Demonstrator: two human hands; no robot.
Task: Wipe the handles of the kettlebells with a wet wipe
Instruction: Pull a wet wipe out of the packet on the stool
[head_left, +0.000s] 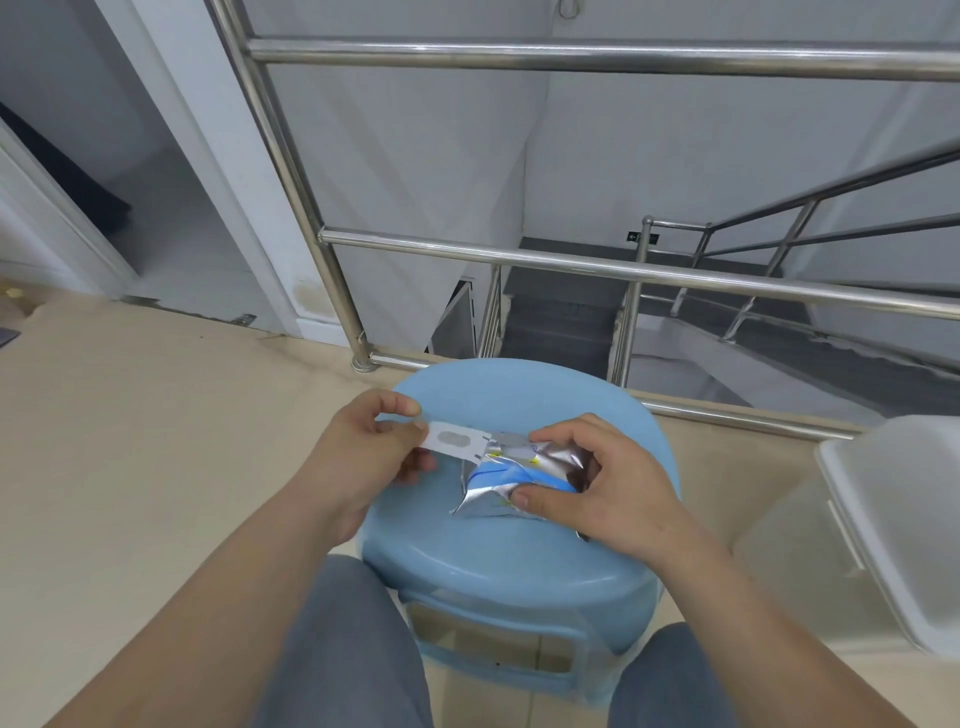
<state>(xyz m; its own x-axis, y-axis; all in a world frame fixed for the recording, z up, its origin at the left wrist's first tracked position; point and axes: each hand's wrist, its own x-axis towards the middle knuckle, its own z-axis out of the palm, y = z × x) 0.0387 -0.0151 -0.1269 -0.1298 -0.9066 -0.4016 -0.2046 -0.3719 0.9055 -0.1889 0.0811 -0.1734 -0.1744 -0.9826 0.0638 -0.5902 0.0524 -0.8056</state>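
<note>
Even, cool indoor light; soft shadows; wide-angle bending at edges; slightly soft focus.

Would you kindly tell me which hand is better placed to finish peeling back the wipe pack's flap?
Probably the left: the left hand pinches the free end of the flap, while the right hand grips the wipe pack, steadying it above the blue stool.

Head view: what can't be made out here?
Kettlebells: none in frame, so their place is unknown.
Wipe pack: print is crumpled and partly covered by the right hand, so it is unreadable.
Pack opening: hidden by the flap that the left hand pinches; no wipe visible.
White container: cut off by the right edge and blurred; contents hidden.
</note>
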